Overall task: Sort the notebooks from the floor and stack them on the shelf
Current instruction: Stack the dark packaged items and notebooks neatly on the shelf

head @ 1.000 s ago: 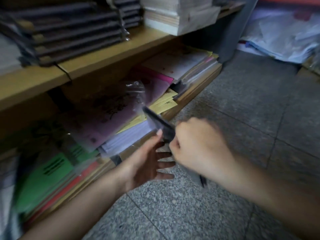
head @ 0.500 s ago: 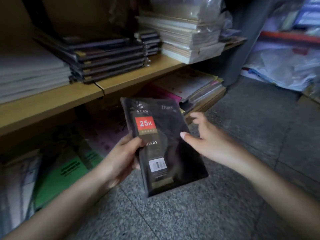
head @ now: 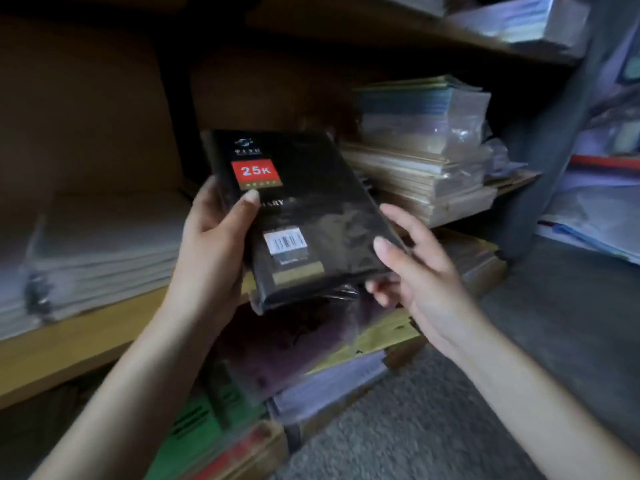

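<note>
Your left hand [head: 207, 251] grips the black notebook [head: 304, 216] w/ thumb on cover, fingers [head: 204, 199] wrapped round its 9 o'clock edge. Right hand [head: 419, 271] half-open, fingertips touching the 3 o'clock edge. Notebook's held above the shelf [head: 69, 341] edge, tilted.

A stationery shop or its stockroom: wooden shelves [head: 86, 327] carry shrink-wrapped paper stacks [head: 426, 161] at 1 o'clock, and wrapped exercise books [head: 311, 368] are piled at 6 o'clock beside the stone floor [head: 433, 427].
</note>
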The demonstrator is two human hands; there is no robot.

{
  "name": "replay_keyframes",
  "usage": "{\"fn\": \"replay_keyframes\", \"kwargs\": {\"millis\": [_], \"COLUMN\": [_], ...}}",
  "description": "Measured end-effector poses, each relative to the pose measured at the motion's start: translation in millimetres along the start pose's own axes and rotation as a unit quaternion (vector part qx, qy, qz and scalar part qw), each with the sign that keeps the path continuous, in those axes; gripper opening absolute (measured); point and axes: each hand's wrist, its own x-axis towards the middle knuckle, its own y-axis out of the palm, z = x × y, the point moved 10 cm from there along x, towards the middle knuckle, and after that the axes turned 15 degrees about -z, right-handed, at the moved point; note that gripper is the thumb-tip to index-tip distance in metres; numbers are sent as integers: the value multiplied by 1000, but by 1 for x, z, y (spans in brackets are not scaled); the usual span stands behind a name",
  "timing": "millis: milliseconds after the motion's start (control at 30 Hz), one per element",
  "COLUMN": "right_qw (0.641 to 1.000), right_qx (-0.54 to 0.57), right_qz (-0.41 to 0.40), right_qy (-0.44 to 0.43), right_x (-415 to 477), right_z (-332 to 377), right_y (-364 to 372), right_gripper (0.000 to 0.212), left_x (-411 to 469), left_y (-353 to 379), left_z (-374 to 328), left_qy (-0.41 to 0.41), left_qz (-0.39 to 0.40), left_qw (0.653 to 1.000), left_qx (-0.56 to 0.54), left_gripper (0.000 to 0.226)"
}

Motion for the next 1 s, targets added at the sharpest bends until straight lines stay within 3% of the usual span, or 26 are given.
{"fn": "replay_keyframes", "kwargs": {"millis": [167, 233, 300, 333, 367, 400, 500, 533, 600, 700, 800, 867, 1000], "right_qw": [997, 994, 969, 956, 947, 943, 947, 943, 930, 926, 923, 905, 897], "right_qx": [30, -78, -215, -261, -287, -292, -279, -296, -337, -346, -350, -385, -398], "right_qz": [-66, -73, -80, -84, -88, -89, -45, -11, 47, 53, 17, -2, 15], "right_qy": [30, -35, -93, -103, -116, -135, -155, -149, -138, -144, -161, -182, -192], "right_x": [89, 116, 127, 127, 125, 123, 130, 135, 145, 155, 159, 156, 150], "right_z": [-6, -5, -16, -25, -31, -33, -31, -32, -34, -30, -21, -18, -21], "right_y": [43, 57, 67, 70, 71, 72, 73, 74, 77, 80, 83, 81, 81], "right_gripper": [32, 36, 51, 58, 60, 58, 47, 47, 48, 46, 43, 45, 53], "left_x": [48, 61, 69, 72, 73, 72, 69, 69, 72, 77, 86, 90, 96], "left_y": [-2, -5, -15, -22, -26, -26, -24, -23, -22, -20, -20, -19, -17], "left_z": [3, 17, 38, 45, 46, 44, 40, 40, 38, 34, 31, 33, 30], "left_qy": [-34, -22, -2, 17, 48, 77, 76, 79, 107, 148, 144, 131, 120], "left_qz": [19, 53, 74, 70, 60, 54, 38, 34, 24, -2, -8, 6, 16], "left_qw": [999, 989, 929, 886, 853, 841, 886, 884, 847, 765, 737, 738, 781], "left_qx": [-3, 134, 363, 457, 516, 533, 456, 459, 520, 627, 661, 662, 613], "left_gripper": [45, 78, 117, 125, 125, 119, 83, 74, 68, 72, 78, 82, 81]}}
